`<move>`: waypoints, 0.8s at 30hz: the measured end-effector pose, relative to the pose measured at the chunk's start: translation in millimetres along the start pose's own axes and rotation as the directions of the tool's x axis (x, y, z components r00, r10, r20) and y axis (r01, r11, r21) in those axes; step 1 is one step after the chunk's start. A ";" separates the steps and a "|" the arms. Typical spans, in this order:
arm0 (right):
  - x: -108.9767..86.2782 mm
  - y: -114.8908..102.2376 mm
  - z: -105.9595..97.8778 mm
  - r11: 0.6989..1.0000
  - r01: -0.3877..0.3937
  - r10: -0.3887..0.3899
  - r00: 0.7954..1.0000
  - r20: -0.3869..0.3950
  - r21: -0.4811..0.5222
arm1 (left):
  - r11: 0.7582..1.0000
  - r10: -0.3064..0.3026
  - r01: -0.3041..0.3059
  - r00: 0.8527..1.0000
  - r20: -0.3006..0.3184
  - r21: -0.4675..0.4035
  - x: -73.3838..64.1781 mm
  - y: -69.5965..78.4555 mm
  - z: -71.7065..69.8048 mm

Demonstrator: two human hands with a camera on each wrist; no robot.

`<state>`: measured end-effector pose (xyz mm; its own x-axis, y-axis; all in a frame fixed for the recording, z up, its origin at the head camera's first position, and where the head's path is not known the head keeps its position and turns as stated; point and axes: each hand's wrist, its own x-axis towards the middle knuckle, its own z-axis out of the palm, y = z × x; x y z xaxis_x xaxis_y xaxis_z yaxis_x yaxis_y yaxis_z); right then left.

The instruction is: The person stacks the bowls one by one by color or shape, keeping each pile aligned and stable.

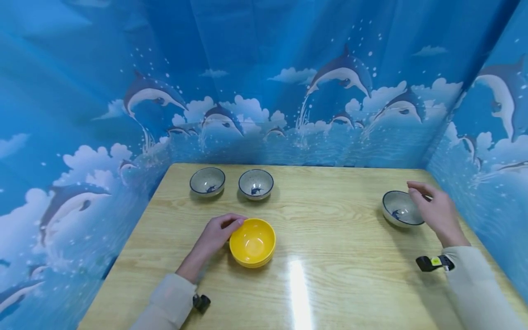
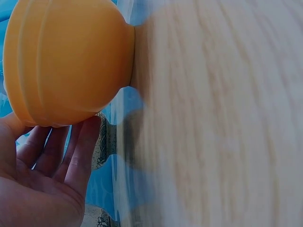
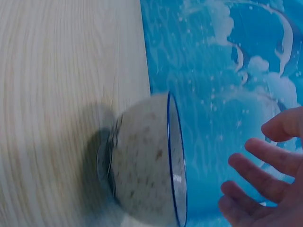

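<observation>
In the head view, a small stack of nested yellow bowls (image 1: 253, 243) stands upright on the table. My left hand (image 1: 218, 234) pinches its rim at the upper left, thumb at the rim and fingers along the outer wall. Those fingers (image 2: 78, 163) meet the yellow wall in the left wrist view, their tips partly hidden. At the right, a grey speckled bowl (image 1: 398, 211) with a dark blue rim and a blue figure inside sits upright. Above its right side hovers my right hand (image 1: 439, 208). The right wrist view shows that hand's fingers (image 3: 260, 179) spread, apart from the bowl (image 3: 144, 158).
Two matching grey bowls, one far left (image 1: 207, 182) and one beside it (image 1: 255, 184), stand near the table's back edge. The wooden table (image 1: 330, 256) is bordered by a blue dolphin-print curtain (image 1: 264, 82) at the back and sides.
</observation>
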<state>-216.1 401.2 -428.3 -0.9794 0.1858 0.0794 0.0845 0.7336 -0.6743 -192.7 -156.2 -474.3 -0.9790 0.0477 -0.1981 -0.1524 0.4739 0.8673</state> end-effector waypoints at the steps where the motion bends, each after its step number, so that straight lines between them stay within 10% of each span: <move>1: 1.0 3.6 -1.7 1.000 -0.010 0.010 1.000 -0.002 -0.001 | 1.000 -0.001 0.001 1.000 0.000 -0.001 0.0 -0.2 0.1; 24: 7.6 53.6 -4.3 0.995 -0.075 0.068 0.992 0.102 0.065 | 1.000 0.009 -0.009 1.000 0.002 -0.008 -0.1 -0.9 -0.5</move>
<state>-218.2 444.8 -460.7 -0.9850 0.1675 -0.0417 0.1452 0.6735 -0.7248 -192.5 -157.1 -474.8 -0.9801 0.0534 -0.1910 -0.1447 0.4663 0.8727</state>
